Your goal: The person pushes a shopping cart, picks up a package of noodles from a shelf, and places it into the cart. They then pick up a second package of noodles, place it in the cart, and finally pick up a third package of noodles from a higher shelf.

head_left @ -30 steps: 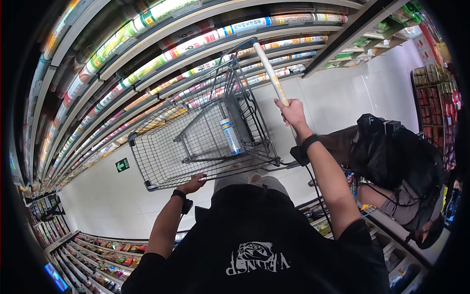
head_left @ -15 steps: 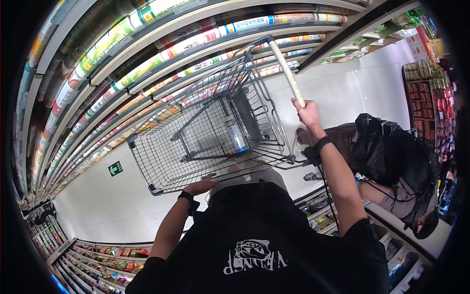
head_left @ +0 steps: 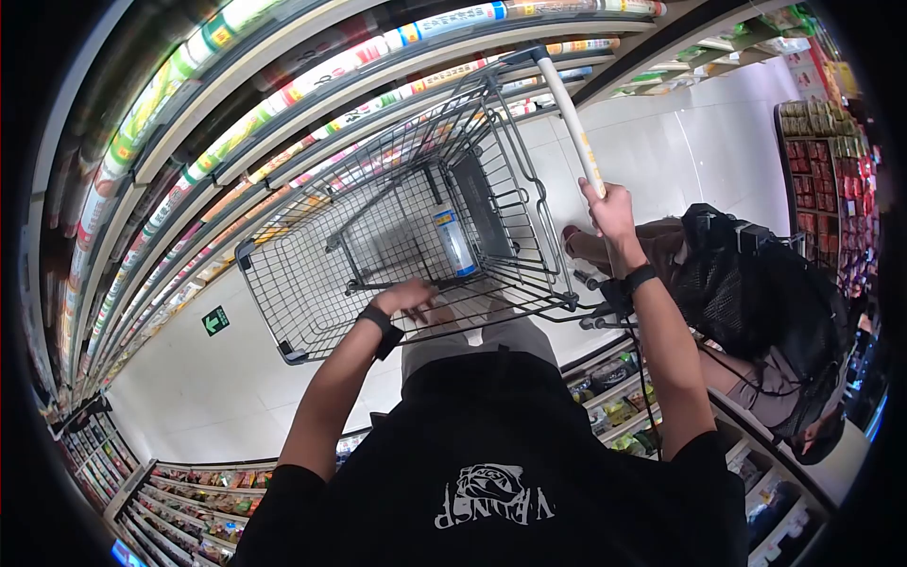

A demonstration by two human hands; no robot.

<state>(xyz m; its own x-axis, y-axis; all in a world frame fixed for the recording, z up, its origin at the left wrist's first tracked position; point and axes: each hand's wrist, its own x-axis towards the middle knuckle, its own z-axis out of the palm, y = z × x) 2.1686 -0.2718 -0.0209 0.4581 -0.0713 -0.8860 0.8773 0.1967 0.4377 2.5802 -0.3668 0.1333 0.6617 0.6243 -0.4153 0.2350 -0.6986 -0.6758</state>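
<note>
A grey wire shopping cart stands in front of me, turned sideways. My right hand is wrapped round the near end of its pale handle bar. Over the cart's near side reaches my left hand, its fingers stretched out and slightly blurred, with nothing visible in them. Inside the basket, beyond the left hand and to its right, lies a cylindrical white and blue package with a yellow mark. A gap separates that hand from the package.
Long shelves of packaged goods run along the cart's far side. At the right, close by, is a person with a black mesh backpack. A green arrow sign lies on the floor. More stocked shelves stand at lower left.
My left hand has moved from beside the cart's near rim to over the basket. The right hand keeps its hold on the handle, which has shifted slightly right in view.
</note>
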